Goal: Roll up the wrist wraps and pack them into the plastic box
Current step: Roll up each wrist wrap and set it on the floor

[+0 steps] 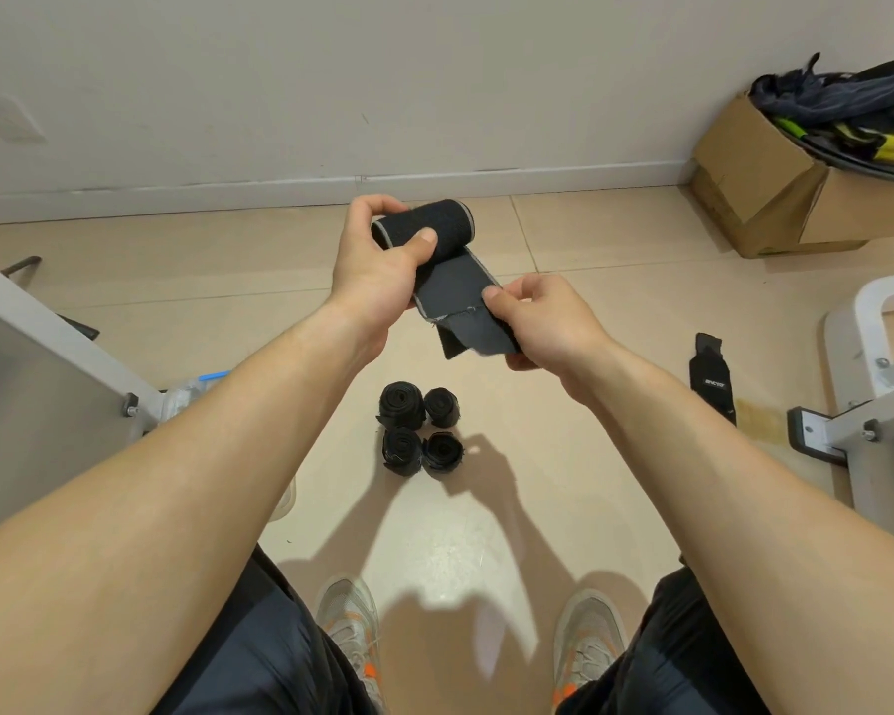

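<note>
A wrap (452, 286) is half rolled: the roll is gripped by the left hand (378, 270) and the tail pinched by the right hand (548, 322). Four rolls (402, 402) are stood on the floor (486, 534); one flat wrap (713, 384) remains. Nothing is seen packed in the box (187, 394), which is mostly hidden.

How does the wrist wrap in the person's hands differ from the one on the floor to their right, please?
The held wrap is partly rolled; the floor wrap lies flat, unrolled. The held wrap is gripped by the left hand and pinched by the right hand; the floor wrap is untouched. Both are black.
</note>
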The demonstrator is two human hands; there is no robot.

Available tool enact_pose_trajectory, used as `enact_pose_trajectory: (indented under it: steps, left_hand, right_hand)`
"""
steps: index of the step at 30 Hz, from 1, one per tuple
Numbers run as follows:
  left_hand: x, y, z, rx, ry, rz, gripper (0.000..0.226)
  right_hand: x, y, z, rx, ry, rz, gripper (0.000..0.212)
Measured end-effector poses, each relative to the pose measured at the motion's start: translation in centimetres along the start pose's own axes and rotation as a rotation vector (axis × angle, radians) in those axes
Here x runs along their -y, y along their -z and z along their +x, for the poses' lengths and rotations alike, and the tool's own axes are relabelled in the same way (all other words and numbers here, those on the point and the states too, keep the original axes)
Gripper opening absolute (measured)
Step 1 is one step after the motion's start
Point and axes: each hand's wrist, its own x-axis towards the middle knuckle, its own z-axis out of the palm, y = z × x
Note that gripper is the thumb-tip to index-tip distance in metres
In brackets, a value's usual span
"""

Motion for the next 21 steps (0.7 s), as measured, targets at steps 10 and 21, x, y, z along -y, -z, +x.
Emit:
enact_pose_trajectory:
  steps: [10,21]
  left_hand:
    - [-0.3,-0.1,-1.2,0.318,0.001,0.007,0.027]
    - [0.3,-1.2,-2.0,0.350,0.065,0.021,0.039]
  right_hand:
    - [0.9,0.8,0.1,-0.036,0.105,0.323,0.026]
    - [0.8,1.1,-0.4,0.118,0.018,0.482,0.020]
